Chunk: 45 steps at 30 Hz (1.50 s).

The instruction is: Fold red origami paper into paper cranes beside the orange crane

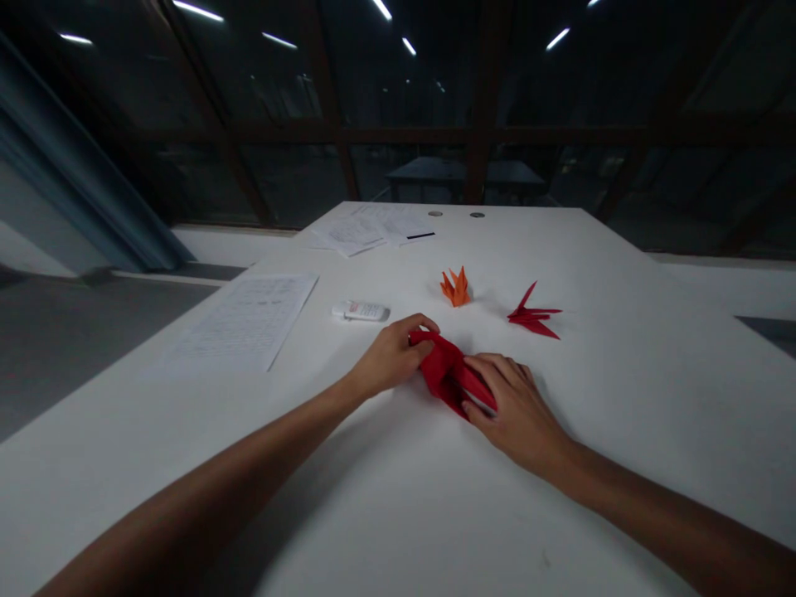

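Between my hands, just over the white table (385, 522), is a piece of folded red paper (443, 363) with a hollow opening toward the right. My left hand (393, 352) pinches its left end, thumb on the near side and fingers behind. At the right end, my right hand (513, 406) grips the long red edges between thumb and fingers. Past the hands stands a small orange origami piece (456, 288) with pointed tips. To its right lies a red origami piece (536, 315) with thin spikes spread out.
A white glue bottle (361, 311) lies beyond my left hand. Farther left is a printed sheet (242, 323). More papers (366, 228) with a black pen (421, 236) lie near the far edge, beside two round table inserts (477, 215). Dark windows (410, 91) stand behind.
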Available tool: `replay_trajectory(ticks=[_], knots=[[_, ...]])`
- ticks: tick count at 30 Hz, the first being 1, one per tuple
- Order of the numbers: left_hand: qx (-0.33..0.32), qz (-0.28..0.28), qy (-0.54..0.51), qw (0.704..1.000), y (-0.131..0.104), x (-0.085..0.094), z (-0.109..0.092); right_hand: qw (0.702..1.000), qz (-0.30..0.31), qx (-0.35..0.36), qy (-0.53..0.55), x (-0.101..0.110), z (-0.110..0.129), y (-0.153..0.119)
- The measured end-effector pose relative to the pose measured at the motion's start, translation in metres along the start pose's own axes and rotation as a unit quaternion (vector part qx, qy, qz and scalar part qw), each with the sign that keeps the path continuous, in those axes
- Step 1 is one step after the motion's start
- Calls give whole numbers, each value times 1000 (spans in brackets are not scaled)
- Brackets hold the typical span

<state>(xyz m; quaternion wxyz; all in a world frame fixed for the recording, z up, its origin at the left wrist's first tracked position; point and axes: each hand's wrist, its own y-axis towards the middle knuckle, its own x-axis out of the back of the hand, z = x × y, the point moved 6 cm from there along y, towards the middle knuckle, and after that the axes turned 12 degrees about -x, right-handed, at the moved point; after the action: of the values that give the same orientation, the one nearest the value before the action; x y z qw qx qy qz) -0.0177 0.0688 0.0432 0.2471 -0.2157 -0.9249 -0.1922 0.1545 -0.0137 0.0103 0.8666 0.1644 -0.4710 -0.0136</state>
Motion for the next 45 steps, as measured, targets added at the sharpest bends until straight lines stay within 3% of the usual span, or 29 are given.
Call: replay_trajectory(ticks=[4,8,12,15,22,25,30,33,36,45], knots=[[5,3,-111,994,2,-5,11,1000,-9,15,8,1,3,0],[29,0,-106,994,3,-5,20,999,9,52,-2,0,8,-2],[75,46,-109,990,0,-6,19,996,25,79,-22,-2,13,-5],[68,77,-91,991,-1,-4,16,997,27,74,-22,-2,13,-6],[26,23,23,999,1,0,27,997,24,68,-20,3,17,-7],[20,20,11,1000,0,-1,25,995,32,92,-27,3,21,-10],[-17,121,-119,985,-4,-8,15,996,19,81,-36,2,20,-11],[-37,153,-138,978,-6,-7,14,996,19,76,-33,1,17,-9],[-42,143,-116,982,-6,-7,18,997,20,72,-24,0,14,-8],[-5,40,-88,995,-4,-13,39,999,11,38,6,1,9,-5]])
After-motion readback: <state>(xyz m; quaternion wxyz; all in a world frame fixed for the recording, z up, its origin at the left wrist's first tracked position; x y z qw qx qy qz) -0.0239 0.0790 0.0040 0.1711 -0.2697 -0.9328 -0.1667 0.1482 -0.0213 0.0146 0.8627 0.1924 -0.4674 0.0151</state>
